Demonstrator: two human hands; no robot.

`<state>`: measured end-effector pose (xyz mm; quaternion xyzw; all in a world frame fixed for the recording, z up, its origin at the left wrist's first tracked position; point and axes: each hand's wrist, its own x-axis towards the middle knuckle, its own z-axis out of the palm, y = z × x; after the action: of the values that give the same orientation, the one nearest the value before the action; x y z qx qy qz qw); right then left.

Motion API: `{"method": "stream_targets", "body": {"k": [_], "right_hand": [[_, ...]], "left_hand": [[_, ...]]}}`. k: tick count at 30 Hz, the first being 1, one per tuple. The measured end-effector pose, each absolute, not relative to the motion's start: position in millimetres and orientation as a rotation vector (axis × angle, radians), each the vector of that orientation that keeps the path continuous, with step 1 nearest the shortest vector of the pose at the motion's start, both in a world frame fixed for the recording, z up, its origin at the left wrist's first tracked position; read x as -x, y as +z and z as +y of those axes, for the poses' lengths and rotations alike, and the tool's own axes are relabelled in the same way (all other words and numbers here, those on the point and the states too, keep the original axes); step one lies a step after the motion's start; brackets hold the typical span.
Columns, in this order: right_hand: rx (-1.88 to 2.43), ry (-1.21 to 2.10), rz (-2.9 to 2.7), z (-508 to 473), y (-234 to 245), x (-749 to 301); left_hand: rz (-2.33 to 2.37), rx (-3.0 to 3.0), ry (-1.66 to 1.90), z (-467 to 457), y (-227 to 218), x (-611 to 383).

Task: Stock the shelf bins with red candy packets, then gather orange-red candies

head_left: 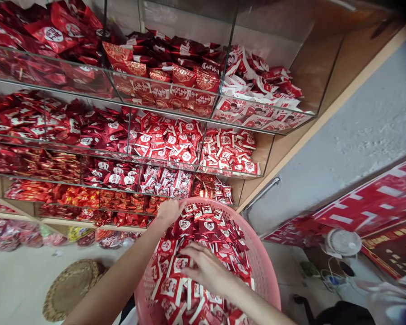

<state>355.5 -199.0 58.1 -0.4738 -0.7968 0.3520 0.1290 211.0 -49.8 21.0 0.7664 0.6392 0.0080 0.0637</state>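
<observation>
Left hand curling at the pink basket's far rim, hold unclear, right hand lying loosely open, gripping nothing, on red-and-white packets, stocked shelves standing behind.

1. Pink basket: near rim is running off the bottom edge.
2. Left hand: fingers are curling out of sight at the basket's far rim, grip unclear.
3. Right hand: fingertips are hiding under packets.
4. Red banner is showing blurred at right, print unreadable.

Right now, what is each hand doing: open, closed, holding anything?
Left hand: curled at far rim of the basket; hold unclear.
Right hand: open, resting on the packets.
</observation>
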Motion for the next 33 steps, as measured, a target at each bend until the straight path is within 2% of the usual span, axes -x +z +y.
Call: {"method": "stream_targets", "body": {"k": [4,8,13,16,20,28,33], "right_hand": [[1.361,0.794,-2.281,-182,93,-374],[1.435,0.331,-2.120,-145,136,-418],[1.790,-0.298,-1.884,-95,182,-479],[2.005,-0.534,-1.805,-75,196,-495],[2.087,-0.502,-2.002,-54,200,-495],[2.435,-0.138,-2.174,-18,205,-494],[2.380,-0.291,-2.176,-21,208,-495]], "left_hand": [[1.940,-2.351,0.041,-49,19,-211],[1.927,-2.361,0.059,-49,19,-210],[1.932,-2.352,0.065,-49,21,-209],[1.915,-2.339,0.076,-49,23,-209],[1.905,-2.320,0.070,-50,24,-209],[1.918,-2.334,0.026,-50,23,-210],[1.932,-2.333,0.026,-49,22,-211]]}}
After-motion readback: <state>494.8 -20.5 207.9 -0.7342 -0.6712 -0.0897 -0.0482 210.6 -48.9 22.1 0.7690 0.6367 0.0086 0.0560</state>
